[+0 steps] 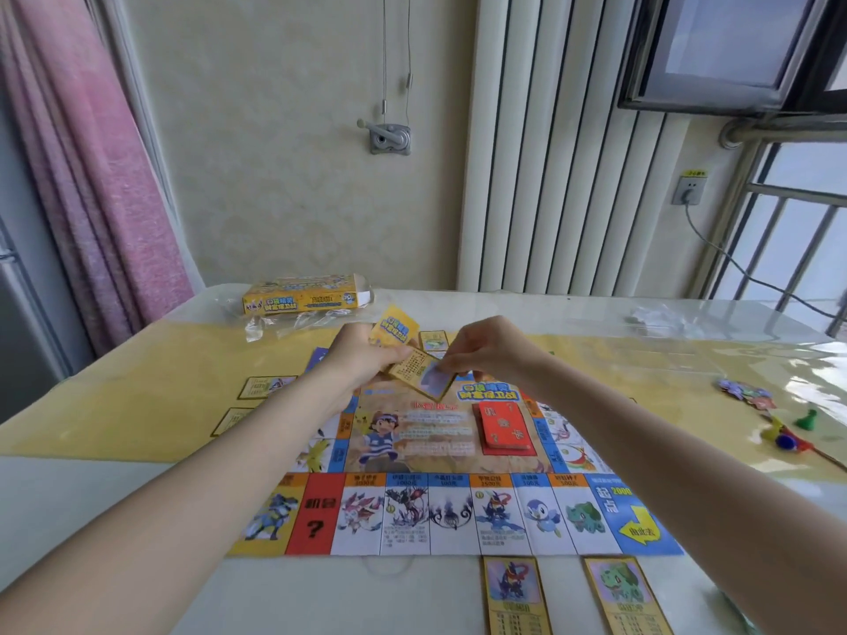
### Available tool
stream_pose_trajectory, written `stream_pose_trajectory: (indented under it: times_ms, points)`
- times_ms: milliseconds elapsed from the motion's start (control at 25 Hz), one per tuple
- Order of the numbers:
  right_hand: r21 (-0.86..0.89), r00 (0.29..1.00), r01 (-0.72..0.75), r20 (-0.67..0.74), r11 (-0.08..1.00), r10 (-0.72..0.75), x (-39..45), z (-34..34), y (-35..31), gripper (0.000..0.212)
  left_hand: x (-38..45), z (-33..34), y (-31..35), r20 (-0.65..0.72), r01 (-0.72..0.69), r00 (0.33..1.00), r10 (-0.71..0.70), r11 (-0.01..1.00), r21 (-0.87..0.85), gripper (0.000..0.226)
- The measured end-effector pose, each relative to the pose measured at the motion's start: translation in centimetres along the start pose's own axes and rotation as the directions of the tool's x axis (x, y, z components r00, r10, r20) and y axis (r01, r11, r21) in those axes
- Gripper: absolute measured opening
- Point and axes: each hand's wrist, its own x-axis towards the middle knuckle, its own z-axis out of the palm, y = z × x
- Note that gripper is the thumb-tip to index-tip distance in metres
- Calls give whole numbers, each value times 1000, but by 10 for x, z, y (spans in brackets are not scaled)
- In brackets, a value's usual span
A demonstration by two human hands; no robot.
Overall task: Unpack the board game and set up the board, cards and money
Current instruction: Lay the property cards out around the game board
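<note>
"2000" and "?" on the board (458,515)

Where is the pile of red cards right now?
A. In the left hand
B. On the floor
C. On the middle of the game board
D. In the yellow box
C: the pile of red cards lies on the middle of the game board, below both hands, which hold yellow cards.
</note>
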Motion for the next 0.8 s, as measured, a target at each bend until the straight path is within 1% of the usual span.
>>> stream_pose_trajectory:
  times_ms: [120, 160, 200, 240, 320, 360, 400, 440, 520, 640, 720, 800]
  points:
    - [68, 997, -16, 73, 998, 11, 28, 5, 3, 13, 23, -6, 7, 3, -86, 996, 86, 992, 91, 7]
    - [106, 995, -21, 103, 994, 10, 36, 5, 4, 14, 32, -8, 9, -11, -98, 995, 99, 991, 96, 4]
    - [145, 994, -27, 112, 989, 11, 45, 5, 4, 18, 42, -10, 10, -47, -101, 993, 106, 990, 96, 6]
    - [187, 996, -43, 84, 981, 28, 58, 4, 5, 23, 55, -13, 10, -99, -95, 990, 102, 993, 74, 12]
    - [267, 988, -115, -69, 957, 138, 83, -1, 8, 36, 78, -19, 7, -184, -69, 980, 73, 997, 31, 23]
    - [271, 970, -153, -141, 950, 197, 96, -1, 10, 42, 89, -21, 3, -201, -57, 977, 65, 997, 46, 26]
    - [238, 956, -185, -183, 953, 231, 106, 2, 13, 46, 98, -22, -1, -197, -50, 978, 66, 995, 81, 28]
    - [184, 950, -210, -193, 960, 245, 115, 8, 17, 49, 106, -21, -5, -177, -46, 982, 69, 991, 127, 29]
    - [90, 950, -242, -178, 966, 254, 131, 23, 26, 50, 120, -14, -16, -97, -51, 992, 77, 968, 245, 29]
    - [20, 948, -261, -185, 965, 260, 149, 43, 39, 52, 141, -5, -33, 19, -59, 998, 56, 900, 432, 23]
    - [-52, 948, -259, -206, 964, 244, 157, 49, 45, 47, 149, -3, -41, 51, -51, 998, 29, 866, 498, 21]
    - [-172, 958, -247, -192, 954, 213, 159, 52, 48, 40, 153, -2, -45, 52, -44, 998, 20, 860, 508, 18]
